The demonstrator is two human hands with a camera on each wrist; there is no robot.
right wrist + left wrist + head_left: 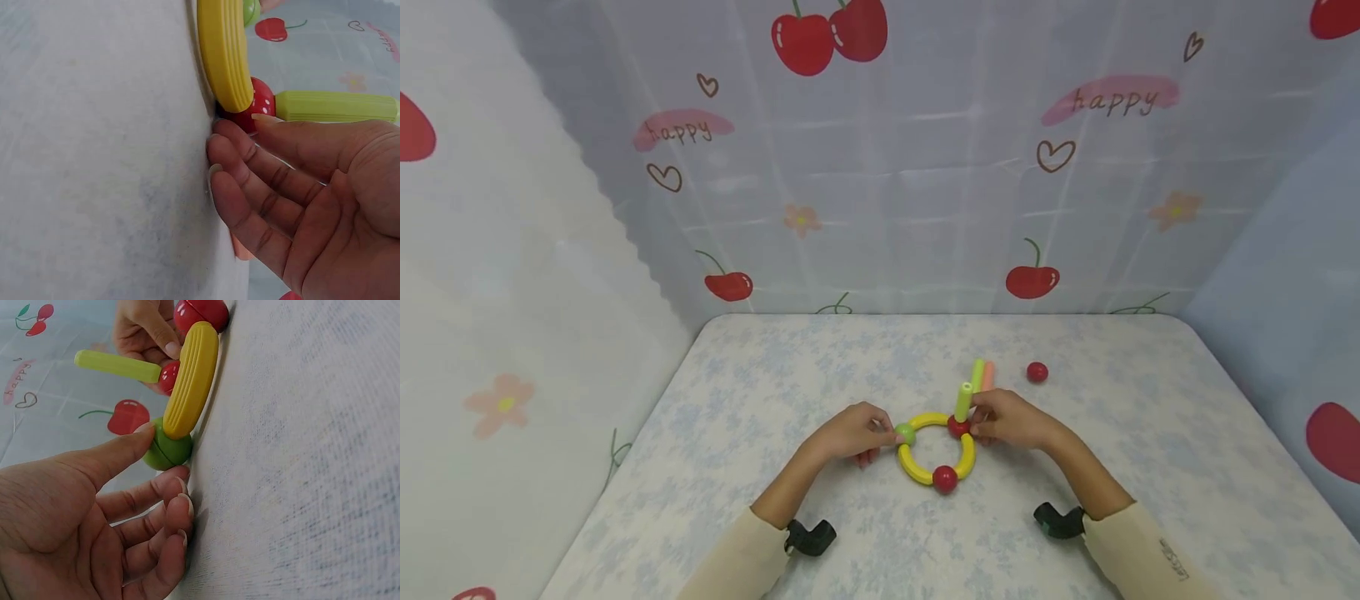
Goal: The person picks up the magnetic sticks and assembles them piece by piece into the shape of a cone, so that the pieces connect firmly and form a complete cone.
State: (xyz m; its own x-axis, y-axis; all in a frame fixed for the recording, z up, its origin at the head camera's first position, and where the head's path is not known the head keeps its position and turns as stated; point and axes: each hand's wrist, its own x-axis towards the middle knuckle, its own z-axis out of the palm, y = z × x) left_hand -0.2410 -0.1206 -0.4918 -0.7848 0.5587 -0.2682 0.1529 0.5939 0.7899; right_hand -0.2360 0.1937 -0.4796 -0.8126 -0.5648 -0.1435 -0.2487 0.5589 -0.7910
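A ring of curved yellow bars [913, 467] joined by balls lies on the table in front of me. My left hand [856, 432] pinches its green ball [167, 450] between thumb and index finger, the other fingers curled close to the table. On the ring's far right, my right hand [1015, 418] holds a red ball [259, 100] with thumb and fingertips. From that ball a light green rod [964, 402] stands upright. A second red ball [945, 478] joins the bars at the near side, with neither hand on it.
Behind the right hand lie another light green rod [978, 375] and a salmon-pink rod [988, 375], side by side. Farther right sits a loose red ball [1037, 372]. A cherry-print curtain [895, 208] hangs along the table's back edge.
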